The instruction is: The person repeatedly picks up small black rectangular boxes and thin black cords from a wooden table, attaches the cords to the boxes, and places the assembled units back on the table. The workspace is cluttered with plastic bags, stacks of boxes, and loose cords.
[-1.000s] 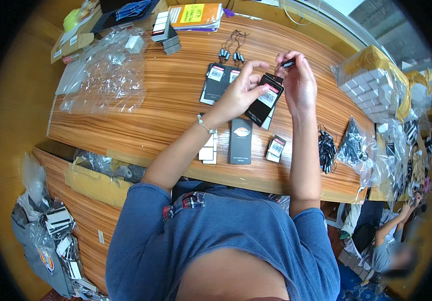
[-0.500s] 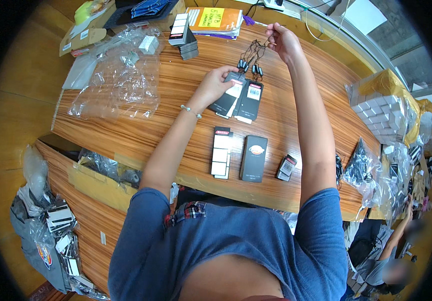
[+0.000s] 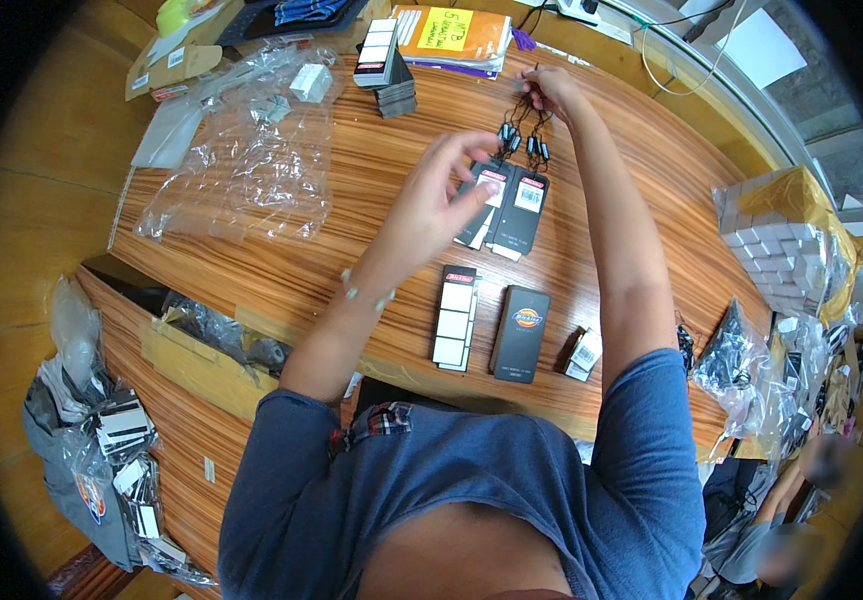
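My right hand (image 3: 549, 90) is stretched far across the wooden table (image 3: 281, 260) and pinches the black strings (image 3: 523, 128) of a bunch of hang tags. The strings run down to two black tags (image 3: 507, 208) with white labels that lie flat on the wood. Above the left side of those tags hovers my left hand (image 3: 441, 195), fingers spread and holding nothing. Closer to me lie a stack of tags with white stickers (image 3: 455, 317), a black card (image 3: 521, 333) and a small tag bundle (image 3: 581, 353).
Crumpled clear plastic bags (image 3: 241, 150) cover the table's left part. A pile of tags (image 3: 381, 68) and an orange-and-yellow pad (image 3: 451, 35) sit at the far edge. Stacked white boxes in yellow wrap (image 3: 781, 245) and bags of strings (image 3: 741, 360) stand right. Another person (image 3: 781, 540) sits at lower right.
My right hand reached away from me to the far edge with the strings. The black tags left my left hand and lie on the table, and that hand opened.
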{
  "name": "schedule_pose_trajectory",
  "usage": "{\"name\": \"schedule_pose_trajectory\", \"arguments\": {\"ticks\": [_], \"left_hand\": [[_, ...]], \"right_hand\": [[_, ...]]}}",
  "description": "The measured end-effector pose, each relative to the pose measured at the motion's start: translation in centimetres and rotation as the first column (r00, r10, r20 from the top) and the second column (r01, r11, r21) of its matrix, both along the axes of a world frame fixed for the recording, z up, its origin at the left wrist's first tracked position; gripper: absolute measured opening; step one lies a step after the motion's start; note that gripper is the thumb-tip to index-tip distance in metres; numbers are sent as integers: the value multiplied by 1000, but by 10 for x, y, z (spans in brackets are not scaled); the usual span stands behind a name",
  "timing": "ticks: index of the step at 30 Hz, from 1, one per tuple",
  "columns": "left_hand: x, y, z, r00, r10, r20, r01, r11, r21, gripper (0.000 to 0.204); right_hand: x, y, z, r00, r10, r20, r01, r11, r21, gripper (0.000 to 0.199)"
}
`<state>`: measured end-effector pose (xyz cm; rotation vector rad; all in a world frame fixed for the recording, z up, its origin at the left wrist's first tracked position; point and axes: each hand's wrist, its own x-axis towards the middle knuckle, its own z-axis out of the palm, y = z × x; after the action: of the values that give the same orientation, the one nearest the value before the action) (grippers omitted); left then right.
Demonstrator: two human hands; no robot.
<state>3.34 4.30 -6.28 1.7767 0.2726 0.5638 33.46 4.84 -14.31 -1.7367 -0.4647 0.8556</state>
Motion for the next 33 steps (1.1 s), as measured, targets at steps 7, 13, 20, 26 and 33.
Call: {"name": "schedule_pose_trajectory", "arguments": {"ticks": [7, 13, 20, 26, 33], "left_hand": [[-93, -68, 157, 670, -720, 183, 574, 658, 489, 16], [-128, -116, 181, 844, -533, 64, 386, 686, 617, 11], [-90, -73, 86, 942, -268, 200, 190, 922, 339, 13], [-36, -85, -43, 969, -65, -238, 213, 707, 674, 47], [-30, -88, -52, 961, -55, -272, 237, 672, 701, 50]], "right_hand": [[85, -39, -49, 973, -45, 225, 29, 997, 72, 20], [-18, -93, 37, 965, -95, 246, 65, 990, 129, 24], [-159, -259, 56, 827, 47, 560, -73, 997, 23, 26], [-220, -320, 46, 724, 248, 644, -12, 937, -348, 32], [-233, -328, 26, 705, 81, 705, 111, 969, -221, 36]]}}
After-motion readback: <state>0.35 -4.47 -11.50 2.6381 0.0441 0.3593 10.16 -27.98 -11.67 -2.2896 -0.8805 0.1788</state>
